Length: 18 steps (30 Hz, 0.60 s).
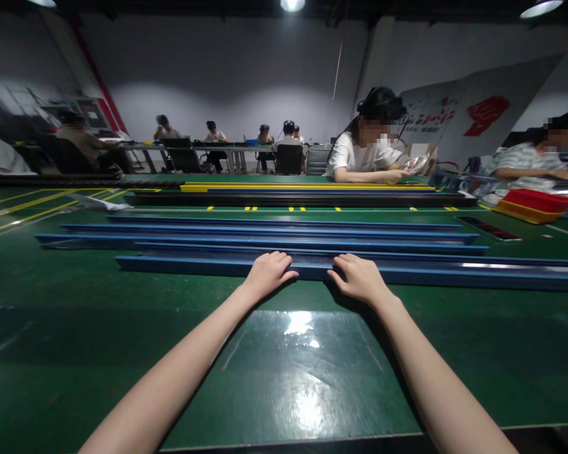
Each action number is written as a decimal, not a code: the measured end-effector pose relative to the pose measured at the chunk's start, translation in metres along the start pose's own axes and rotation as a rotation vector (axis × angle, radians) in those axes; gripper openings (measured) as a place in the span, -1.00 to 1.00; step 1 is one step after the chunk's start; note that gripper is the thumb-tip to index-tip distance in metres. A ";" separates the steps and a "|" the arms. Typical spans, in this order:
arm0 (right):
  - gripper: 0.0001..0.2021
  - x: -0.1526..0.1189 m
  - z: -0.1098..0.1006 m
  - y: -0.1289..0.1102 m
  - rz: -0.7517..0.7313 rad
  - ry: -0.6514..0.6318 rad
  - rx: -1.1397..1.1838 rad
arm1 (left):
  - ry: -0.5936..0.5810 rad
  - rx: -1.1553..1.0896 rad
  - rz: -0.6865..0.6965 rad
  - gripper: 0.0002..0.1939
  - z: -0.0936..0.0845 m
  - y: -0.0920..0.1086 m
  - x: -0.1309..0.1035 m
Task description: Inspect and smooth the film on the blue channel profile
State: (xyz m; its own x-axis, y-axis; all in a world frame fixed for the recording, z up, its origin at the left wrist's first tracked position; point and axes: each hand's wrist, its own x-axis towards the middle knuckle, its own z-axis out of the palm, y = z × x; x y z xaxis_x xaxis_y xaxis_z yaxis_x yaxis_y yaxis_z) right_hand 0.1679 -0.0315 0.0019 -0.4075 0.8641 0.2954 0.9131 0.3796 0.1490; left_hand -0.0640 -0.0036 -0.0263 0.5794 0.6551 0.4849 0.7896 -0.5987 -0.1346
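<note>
A long blue channel-shaped rail (430,272) lies crosswise in front of me on the green table. My left hand (269,272) grips it left of the middle, fingers curled over its top edge and thumb along the near side. A short way to the right, my right hand (357,275) holds the same rail in a like manner. Just beyond lie more blue rails (265,239), side by side and roughly parallel to the held one. The fingertips of both hands are hidden inside the rail's channel.
Behind the blue rails lie a black rail (303,199) and a yellow strip (194,188). A phone-like dark slab (490,228) and stacked red and yellow bins (534,205) sit at the right. A white sheet (99,203) is at left. A co-worker (364,151) sits across the table.
</note>
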 end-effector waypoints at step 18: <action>-0.71 0.010 0.007 -0.017 -0.088 -0.020 0.132 | -0.013 0.001 0.012 -0.69 0.000 0.000 0.001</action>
State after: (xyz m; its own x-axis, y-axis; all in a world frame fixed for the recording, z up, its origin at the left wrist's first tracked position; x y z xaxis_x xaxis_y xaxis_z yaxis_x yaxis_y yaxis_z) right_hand 0.1483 -0.0273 -0.0043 -0.4865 0.8316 0.2679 0.8687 0.4931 0.0473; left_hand -0.0638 -0.0030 -0.0260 0.5916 0.6537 0.4719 0.7827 -0.6061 -0.1416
